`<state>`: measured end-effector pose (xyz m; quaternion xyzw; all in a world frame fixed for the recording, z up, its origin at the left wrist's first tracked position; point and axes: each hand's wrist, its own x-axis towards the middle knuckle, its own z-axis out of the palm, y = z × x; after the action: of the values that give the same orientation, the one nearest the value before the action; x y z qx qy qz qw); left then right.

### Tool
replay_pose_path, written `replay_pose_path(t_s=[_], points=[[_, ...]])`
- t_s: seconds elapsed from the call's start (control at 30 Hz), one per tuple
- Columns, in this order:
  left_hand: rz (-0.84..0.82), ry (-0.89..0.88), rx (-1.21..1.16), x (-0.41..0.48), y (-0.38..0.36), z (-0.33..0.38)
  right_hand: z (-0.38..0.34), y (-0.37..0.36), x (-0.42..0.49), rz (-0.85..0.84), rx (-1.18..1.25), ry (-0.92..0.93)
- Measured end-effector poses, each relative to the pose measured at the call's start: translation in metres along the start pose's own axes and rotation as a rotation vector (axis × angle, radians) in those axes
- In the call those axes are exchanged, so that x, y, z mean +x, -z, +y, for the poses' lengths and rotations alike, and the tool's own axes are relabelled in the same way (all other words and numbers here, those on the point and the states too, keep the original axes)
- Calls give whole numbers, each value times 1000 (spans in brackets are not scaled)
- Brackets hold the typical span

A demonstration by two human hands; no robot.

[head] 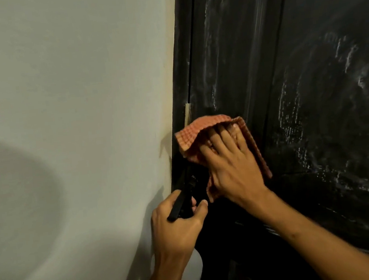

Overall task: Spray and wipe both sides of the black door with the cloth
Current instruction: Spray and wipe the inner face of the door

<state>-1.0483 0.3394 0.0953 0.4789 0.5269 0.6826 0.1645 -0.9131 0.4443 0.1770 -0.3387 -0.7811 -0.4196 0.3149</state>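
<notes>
- Head view: the black door (310, 79) fills the right side, its long axis running top to bottom and leaning slightly, its edge meeting the pale wall (60, 108) on the left.
- Its dark surface is streaked with whitish smears; raised vertical mouldings divide it into panels.
- An orange checked cloth (192, 134) lies against the door near that edge, pressed flat under the right hand (230, 164), fingers spread.
- Just below, the left hand (179, 228) grips a black lever handle (181, 200).
- A pale hinge (187, 114) sits just above the cloth.

Dim, soft shadows, wide-angle bowing
</notes>
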Motion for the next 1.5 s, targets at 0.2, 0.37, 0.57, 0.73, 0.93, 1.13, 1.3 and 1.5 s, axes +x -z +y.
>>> replay_pose_path(t_s=[0.2,0.37,0.57,0.73,0.93,1.13,1.3,1.5], points=[[-11,9,-28,4,2,8,-13,-8,-32,-134,93,218],[64,-5,-57,10,-4,13,8,1,1,-47,-24,-17],[29,5,-45,5,-6,15,-23,-24,-58,-166,170,217],[48,22,-38,3,-7,13,6,3,0,-36,19,-3],[27,63,-42,-7,-9,10,-30,-30,-84,-169,191,305],[23,54,-107,-18,-3,11,4,-5,-27,-108,42,97],[38,19,-142,-16,2,10,-29,-34,-80,-248,121,228],[50,-38,-189,-16,9,10,-7,-3,-29,-117,150,70]])
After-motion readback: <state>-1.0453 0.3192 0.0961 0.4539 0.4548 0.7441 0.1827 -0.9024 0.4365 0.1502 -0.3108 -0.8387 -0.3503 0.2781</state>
